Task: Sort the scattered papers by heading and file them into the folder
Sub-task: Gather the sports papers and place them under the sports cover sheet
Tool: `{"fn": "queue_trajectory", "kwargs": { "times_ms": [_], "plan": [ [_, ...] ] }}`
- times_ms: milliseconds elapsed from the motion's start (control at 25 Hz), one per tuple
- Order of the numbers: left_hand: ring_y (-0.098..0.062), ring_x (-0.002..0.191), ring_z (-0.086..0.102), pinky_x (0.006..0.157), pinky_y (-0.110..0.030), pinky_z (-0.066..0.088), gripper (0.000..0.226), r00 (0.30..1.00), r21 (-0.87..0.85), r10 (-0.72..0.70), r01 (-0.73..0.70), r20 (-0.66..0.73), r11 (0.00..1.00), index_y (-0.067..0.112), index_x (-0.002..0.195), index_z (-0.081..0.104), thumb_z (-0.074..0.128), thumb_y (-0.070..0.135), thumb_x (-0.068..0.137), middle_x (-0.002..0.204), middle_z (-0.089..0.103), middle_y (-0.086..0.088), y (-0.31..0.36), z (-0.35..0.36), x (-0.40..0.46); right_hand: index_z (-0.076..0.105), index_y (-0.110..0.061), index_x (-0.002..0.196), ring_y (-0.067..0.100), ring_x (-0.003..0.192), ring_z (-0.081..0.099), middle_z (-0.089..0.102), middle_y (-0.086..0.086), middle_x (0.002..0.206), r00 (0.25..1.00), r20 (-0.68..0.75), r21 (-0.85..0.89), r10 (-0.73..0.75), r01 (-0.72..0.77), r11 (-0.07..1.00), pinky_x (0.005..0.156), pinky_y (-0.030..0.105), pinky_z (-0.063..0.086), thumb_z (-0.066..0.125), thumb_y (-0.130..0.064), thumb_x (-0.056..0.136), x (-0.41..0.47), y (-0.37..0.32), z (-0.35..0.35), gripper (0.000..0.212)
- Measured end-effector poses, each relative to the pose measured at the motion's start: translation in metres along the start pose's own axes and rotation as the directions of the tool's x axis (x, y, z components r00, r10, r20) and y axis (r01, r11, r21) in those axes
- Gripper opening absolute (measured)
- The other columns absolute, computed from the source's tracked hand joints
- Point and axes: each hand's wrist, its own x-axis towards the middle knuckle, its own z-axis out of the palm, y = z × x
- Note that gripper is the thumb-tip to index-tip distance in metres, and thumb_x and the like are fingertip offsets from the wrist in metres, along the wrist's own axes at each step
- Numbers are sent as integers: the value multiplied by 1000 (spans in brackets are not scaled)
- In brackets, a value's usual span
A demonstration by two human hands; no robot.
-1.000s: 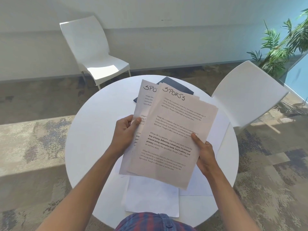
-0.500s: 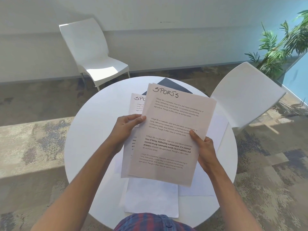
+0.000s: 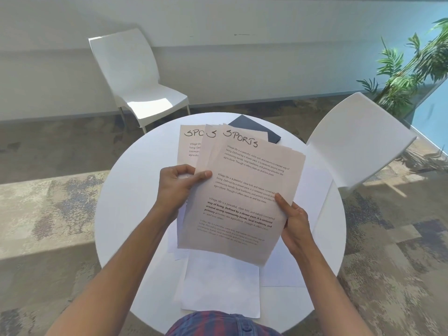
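I hold a fan of three printed sheets headed SPORTS (image 3: pixel 244 190) above the round white table (image 3: pixel 126 202). My left hand (image 3: pixel 178 187) pinches the left edges of the sheets, thumb on top. My right hand (image 3: pixel 294 225) grips the front sheet's lower right edge. A dark blue folder (image 3: pixel 257 129) lies closed at the table's far side, partly hidden behind the sheets. More white papers (image 3: pixel 220 287) lie face down on the table under my hands, and others (image 3: pixel 315 190) spread to the right.
One white chair (image 3: pixel 135 76) stands by the far wall and another (image 3: pixel 356 139) sits close to the table's right side. A green plant (image 3: pixel 412 66) fills the right corner. Patterned carpet surrounds the table.
The held sheets have fanned out: a third SPORTS sheet now shows at the left. My left hand has shifted its pinch on the sheets' left edges.
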Motion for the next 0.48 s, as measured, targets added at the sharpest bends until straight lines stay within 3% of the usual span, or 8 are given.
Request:
{"fn": "queue_trajectory", "kwargs": {
  "times_ms": [280,480],
  "plan": [
    [-26,72,68,72,-35,59,15,998,-91,5,0,57,996,11,69,71,83,19,70,87,75,-16,2,-2,-1,61,0,130,30,119,64,67,16,128,993,104,15,54,-55,998,97,44,54,57,-21,97,4,-4,-6,39],
    [-28,78,71,81,-42,59,17,991,-63,-14,22,135,998,4,94,77,74,17,84,95,76,-18,0,-1,-1,59,0,133,32,121,62,65,16,130,990,123,9,62,-64,998,102,49,48,56,-23,98,5,-3,-9,42]
  ]
}}
